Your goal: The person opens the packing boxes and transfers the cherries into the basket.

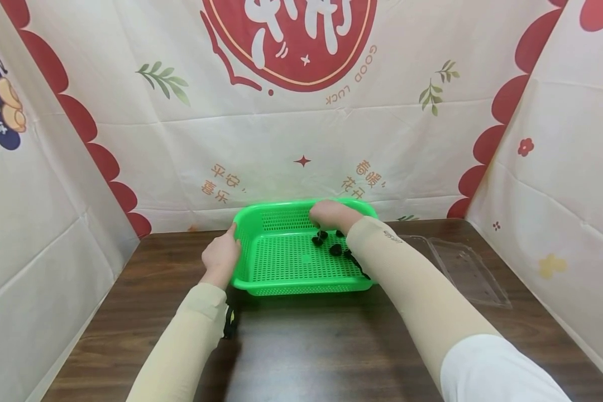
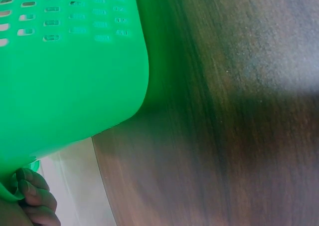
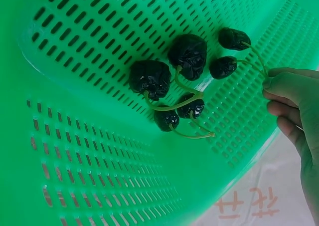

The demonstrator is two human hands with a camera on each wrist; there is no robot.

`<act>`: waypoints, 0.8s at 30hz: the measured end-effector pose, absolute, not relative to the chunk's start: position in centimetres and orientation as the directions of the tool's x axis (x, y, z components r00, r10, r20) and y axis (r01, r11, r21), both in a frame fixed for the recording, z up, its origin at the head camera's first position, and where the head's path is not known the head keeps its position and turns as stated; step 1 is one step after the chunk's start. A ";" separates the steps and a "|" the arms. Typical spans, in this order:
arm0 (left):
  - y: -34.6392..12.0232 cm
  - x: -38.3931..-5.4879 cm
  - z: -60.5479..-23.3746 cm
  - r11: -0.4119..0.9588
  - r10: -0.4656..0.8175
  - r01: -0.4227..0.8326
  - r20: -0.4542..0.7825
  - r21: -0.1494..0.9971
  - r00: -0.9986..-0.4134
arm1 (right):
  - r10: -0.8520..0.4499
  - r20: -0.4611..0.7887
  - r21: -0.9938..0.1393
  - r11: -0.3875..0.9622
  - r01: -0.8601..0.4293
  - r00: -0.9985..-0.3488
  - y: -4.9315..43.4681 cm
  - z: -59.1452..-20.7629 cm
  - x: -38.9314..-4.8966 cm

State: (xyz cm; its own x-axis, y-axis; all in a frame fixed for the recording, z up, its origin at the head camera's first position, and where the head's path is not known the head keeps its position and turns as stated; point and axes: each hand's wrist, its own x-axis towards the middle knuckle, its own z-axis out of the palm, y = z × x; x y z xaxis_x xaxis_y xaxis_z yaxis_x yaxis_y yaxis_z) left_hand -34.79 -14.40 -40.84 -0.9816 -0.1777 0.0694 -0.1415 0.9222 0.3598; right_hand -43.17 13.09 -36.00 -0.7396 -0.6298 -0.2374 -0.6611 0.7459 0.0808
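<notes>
A green plastic basket (image 1: 306,286) with slotted walls stands near the back of the table. My left hand (image 1: 222,254) grips its left rim; curled fingers (image 2: 42,201) show at the rim in the left wrist view. Over the back of the basket, my right hand (image 1: 331,214) pinches the green stems of a pair of dark cherries (image 3: 223,67) between thumb and fingers. The pair hangs inside the basket. Several more dark, shiny cherries (image 3: 150,80) with stems lie in the basket close by, two of them larger and wrinkled. My right forearm partly hides the basket's right side.
A clear plastic tray (image 1: 474,271) lies on the brown wooden table (image 1: 301,340) to the right of the basket. Behind the basket hangs a white printed cloth (image 1: 261,151), and similar cloths flank the table on both sides.
</notes>
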 end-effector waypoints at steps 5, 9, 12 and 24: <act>-14.3 -34.8 -40.7 0.922 -0.182 -0.145 0.073 0.359 -0.981 | -0.636 -0.221 0.091 0.741 -0.665 -0.739 13.2 -35.4 -42.9; -14.3 -34.8 -40.7 0.921 -0.183 -0.145 0.072 0.360 -0.980 | -0.646 -0.211 0.109 0.730 -0.675 -0.733 13.3 -35.0 -42.7; -14.4 -34.8 -40.8 0.921 -0.182 -0.144 0.072 0.363 -0.981 | -0.656 -0.200 0.112 0.723 -0.682 -0.728 13.5 -34.8 -42.6; -14.4 -34.8 -40.8 0.925 -0.175 -0.140 0.068 0.354 -0.982 | -0.683 -0.125 0.167 0.701 -0.694 -0.720 13.7 -33.6 -41.4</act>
State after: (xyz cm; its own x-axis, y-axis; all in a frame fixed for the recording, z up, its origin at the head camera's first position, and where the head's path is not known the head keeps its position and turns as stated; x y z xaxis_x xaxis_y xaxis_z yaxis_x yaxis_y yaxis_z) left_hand -34.77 -14.42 -40.84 -0.9823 -0.1746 0.0679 -0.1398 0.9246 0.3543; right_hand -41.42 13.67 -33.58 -0.7196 -0.6831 -0.1246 -0.6939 0.7005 0.1667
